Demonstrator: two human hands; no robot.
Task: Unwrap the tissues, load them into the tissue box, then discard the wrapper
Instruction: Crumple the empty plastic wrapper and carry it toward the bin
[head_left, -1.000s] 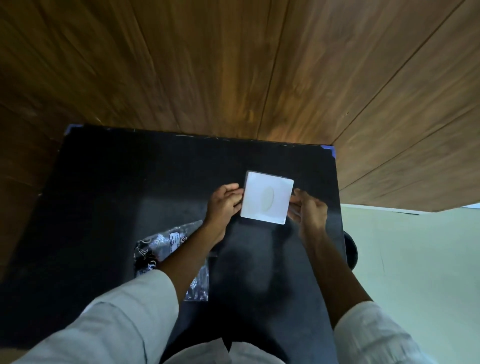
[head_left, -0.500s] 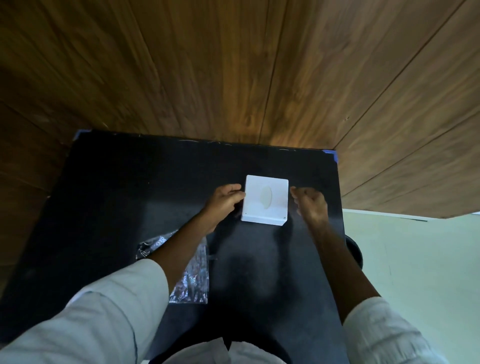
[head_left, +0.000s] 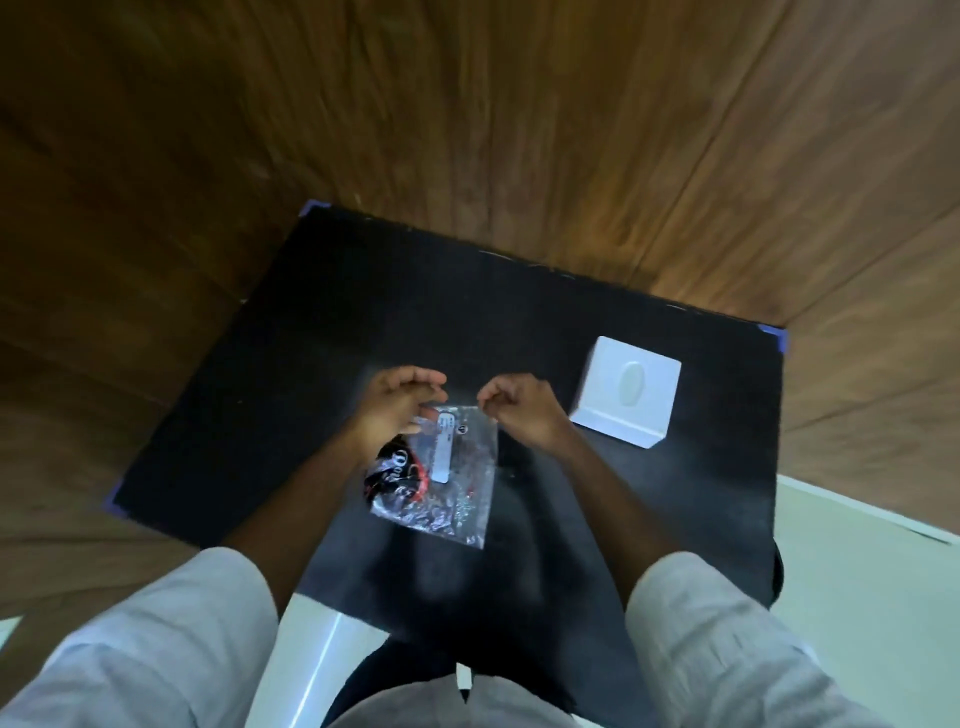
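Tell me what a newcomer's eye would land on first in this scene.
First, the white tissue box, bright against the black table, standing at the table's far right with an oval opening in its top. Next, the crinkled clear wrapper with its white label at the table's centre, where the left hand and right hand grip its far edge. Warm wooden panels fill the background.

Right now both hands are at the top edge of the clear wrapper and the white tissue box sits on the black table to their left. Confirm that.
Not quite. The head view shows the white tissue box on the black table to the right of the hands, beyond the right hand, not to their left. The rest stands: the left hand and the right hand are at the top edge of the clear wrapper.
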